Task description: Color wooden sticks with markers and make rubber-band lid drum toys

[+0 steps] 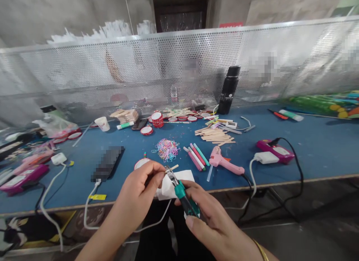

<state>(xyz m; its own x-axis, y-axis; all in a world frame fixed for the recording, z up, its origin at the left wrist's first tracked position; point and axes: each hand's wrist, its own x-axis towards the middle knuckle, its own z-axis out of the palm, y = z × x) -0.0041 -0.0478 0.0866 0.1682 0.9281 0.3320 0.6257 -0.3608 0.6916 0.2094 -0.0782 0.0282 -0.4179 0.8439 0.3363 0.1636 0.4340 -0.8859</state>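
Observation:
My right hand (209, 212) grips a pair of pliers (181, 193) with green and black handles. The metal jaws point up and away from me, towards my left fingertips. My left hand (140, 188) is closed in a pinch beside the jaws, holding a short pale wooden stick (174, 167) whose end pokes out past them. Fingers hide the rest of the stick, and whether the jaws bite on it is unclear. White paper (185, 175) lies on the table under the hands. A round white piece with a red rim (141, 163) is partly behind my left hand.
On the blue table (165, 135) lie colourful rubber bands (167, 149), several markers (196, 156), a pink glue gun (226, 162), wooden sticks (214, 134) and a phone (108, 163) on a cable. A black bottle (229, 89) stands before the perforated metal screen (157, 66).

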